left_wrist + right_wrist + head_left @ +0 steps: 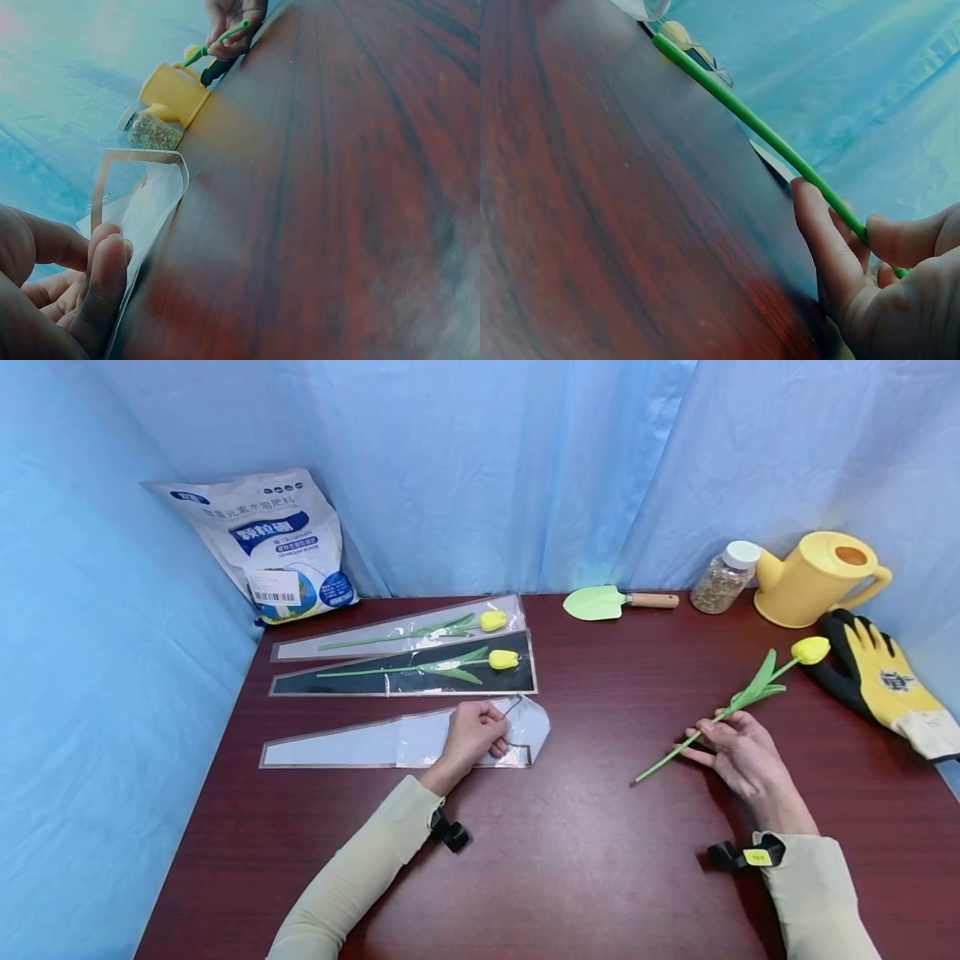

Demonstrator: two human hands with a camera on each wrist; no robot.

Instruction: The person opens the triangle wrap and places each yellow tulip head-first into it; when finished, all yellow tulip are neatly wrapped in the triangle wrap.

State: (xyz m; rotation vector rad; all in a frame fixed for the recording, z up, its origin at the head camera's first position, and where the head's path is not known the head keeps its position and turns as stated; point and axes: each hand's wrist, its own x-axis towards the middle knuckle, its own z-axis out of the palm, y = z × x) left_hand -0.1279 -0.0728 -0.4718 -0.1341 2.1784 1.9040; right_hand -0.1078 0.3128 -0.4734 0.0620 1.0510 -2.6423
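My left hand (472, 737) pinches the upper film at the wide end of a clear flower sleeve (345, 747) with a white backing and brown edging. In the left wrist view, the raised sleeve mouth (139, 156) stands apart from the backing, held between thumb and fingers. Over the table's right side, my right hand (753, 764) holds a yellow tulip (810, 650) by its green stem, between thumb and fingers. Its bloom points up and right; the bare stem end (705, 79) reaches toward the left.
Two sleeves, one white-backed (300, 649) and one black-backed (405, 685), each hold a yellow tulip. Along the back stand a fertilizer bag (262, 547), a trowel (600, 602), a jar of granules (722, 581) and a yellow watering can (806, 581). Gloves (888, 677) lie far right.
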